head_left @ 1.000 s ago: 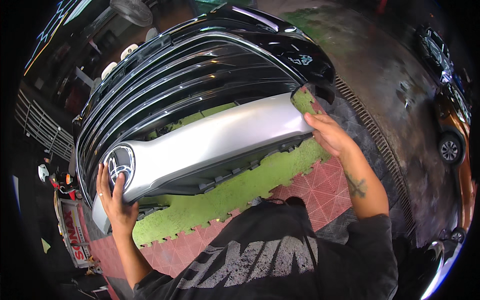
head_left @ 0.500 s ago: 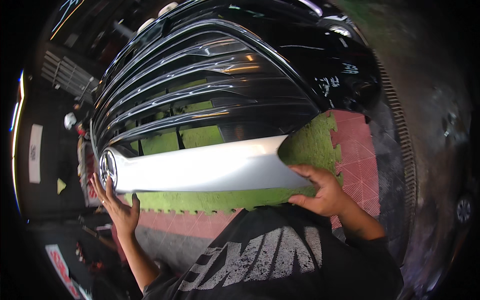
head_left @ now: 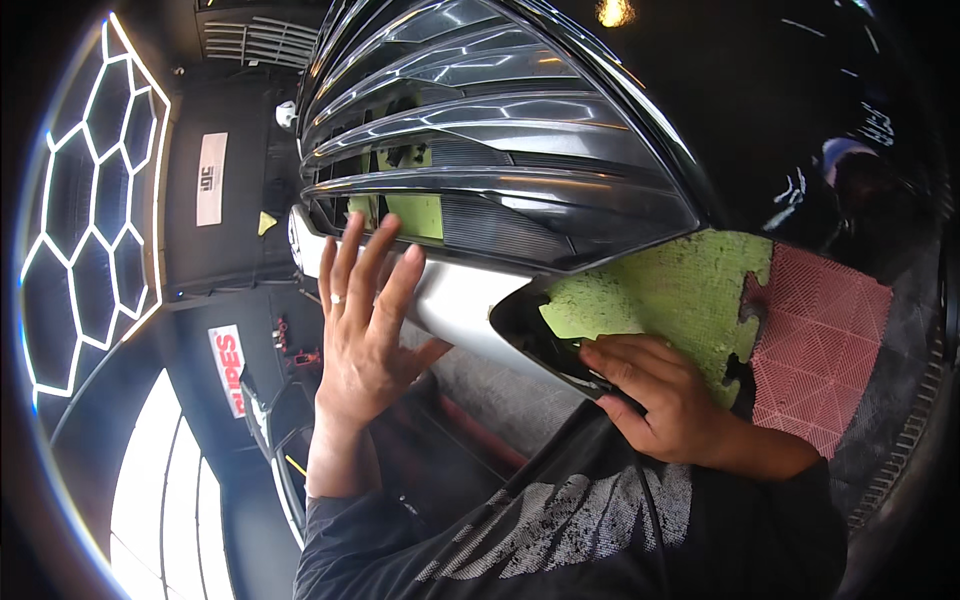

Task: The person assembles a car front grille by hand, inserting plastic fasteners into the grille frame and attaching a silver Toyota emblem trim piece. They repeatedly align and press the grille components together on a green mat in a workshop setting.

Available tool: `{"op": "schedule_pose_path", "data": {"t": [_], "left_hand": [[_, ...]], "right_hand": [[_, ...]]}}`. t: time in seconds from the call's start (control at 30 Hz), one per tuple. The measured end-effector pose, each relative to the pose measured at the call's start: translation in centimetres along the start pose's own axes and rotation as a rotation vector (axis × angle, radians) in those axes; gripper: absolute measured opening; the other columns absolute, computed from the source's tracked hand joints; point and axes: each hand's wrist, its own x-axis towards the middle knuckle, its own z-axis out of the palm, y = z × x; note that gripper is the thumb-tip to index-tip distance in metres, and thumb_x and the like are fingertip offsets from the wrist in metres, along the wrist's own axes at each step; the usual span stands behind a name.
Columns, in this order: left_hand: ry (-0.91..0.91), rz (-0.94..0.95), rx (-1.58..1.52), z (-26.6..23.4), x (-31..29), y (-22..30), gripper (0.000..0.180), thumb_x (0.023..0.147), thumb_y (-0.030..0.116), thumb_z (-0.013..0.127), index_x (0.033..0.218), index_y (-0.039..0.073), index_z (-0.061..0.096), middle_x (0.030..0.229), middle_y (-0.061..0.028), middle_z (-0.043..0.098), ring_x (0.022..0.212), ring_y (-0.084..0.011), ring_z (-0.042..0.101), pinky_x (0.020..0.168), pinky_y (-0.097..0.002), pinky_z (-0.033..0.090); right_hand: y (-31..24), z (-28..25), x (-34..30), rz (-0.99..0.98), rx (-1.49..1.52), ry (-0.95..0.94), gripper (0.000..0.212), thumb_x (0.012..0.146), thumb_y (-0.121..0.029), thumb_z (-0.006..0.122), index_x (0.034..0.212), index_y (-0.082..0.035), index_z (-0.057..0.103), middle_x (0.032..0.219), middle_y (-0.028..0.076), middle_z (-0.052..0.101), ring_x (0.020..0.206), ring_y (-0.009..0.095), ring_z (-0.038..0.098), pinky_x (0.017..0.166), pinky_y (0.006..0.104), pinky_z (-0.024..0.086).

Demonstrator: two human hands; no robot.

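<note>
Trim panel [head_left: 460, 300] clasped at its right end beside a car grille [head_left: 600, 215]

Silver and smooth, the trim panel slants from upper left to lower right between the grille's lower edge and the person's black T-shirt [head_left: 760, 540]. Its upper edge overlaps the grille in the view; whether the two touch cannot be told. A round chrome emblem [head_left: 295, 240] sits at its left end, and its right end flares around a dark, hollow underside [head_left: 540, 325].

The right grip [head_left: 655, 395], a bare hand, is closed on the flared end, fingers bent over the hollow side and thumb along the outer rim. The left grip [head_left: 362, 335] is unclenched, its fingers spread upward across the panel's silver face with the tips reaching past the upper edge; how firmly it presses there cannot be told. A ring [head_left: 338, 298] circles one of its fingers.

Above lie the grille's dark, chrome-edged slats, with green showing through the gaps, and to the right glossy black bodywork [head_left: 780, 110] catches small reflections. Below the grille's right corner is a worn green foam mat [head_left: 660, 280] with a jigsaw edge, meeting red ribbed floor tiles [head_left: 825, 350]. Glowing hexagonal lights [head_left: 96, 232] line the far left, near a white sign [head_left: 211, 180] on a dark wall.
</note>
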Motion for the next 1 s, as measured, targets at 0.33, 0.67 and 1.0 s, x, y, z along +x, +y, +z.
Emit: {"op": "schedule_pose_path", "data": {"t": [0.33, 0.67, 1.0], "left_hand": [[0.029, 0.064, -0.140, 1.9, 0.5, -2.0, 0.096, 0.059, 0.031, 0.098, 0.138, 0.003, 0.052, 0.123, -0.0213, 0.063, 0.128, -0.0452, 0.059, 0.117, -0.0669, 0.029], [0.007, 0.068, -0.115, 2.4, 0.2, -2.6, 0.088, 0.062, 0.029, 0.095, 0.136, 0.002, 0.056, 0.131, -0.0224, 0.062, 0.132, -0.0456, 0.057, 0.117, -0.0649, 0.030], [0.017, 0.139, 0.021, 4.0, 0.5, -2.2, 0.087, 0.068, 0.030, 0.087, 0.141, 0.005, 0.048, 0.131, -0.0221, 0.058, 0.122, -0.0397, 0.058, 0.111, -0.0630, 0.037]], "right_hand": [[1.5, -0.1, 1.1, 0.010, -0.108, -0.180, 0.063, 0.079, -0.014, 0.079, 0.140, -0.009, 0.064, 0.135, 0.019, 0.064, 0.094, 0.028, 0.069, 0.085, 0.0382, 0.056], [3.0, 0.2, 1.0, -0.065, -0.011, -0.152, 0.057, 0.081, -0.017, 0.079, 0.136, -0.009, 0.067, 0.138, 0.021, 0.062, 0.085, 0.022, 0.070, 0.079, 0.0355, 0.055], [1.7, 0.4, 1.4, -0.031, -0.032, -0.133, 0.056, 0.076, -0.020, 0.084, 0.128, -0.004, 0.072, 0.133, 0.006, 0.071, 0.083, 0.016, 0.061, 0.074, 0.0276, 0.050]]}}
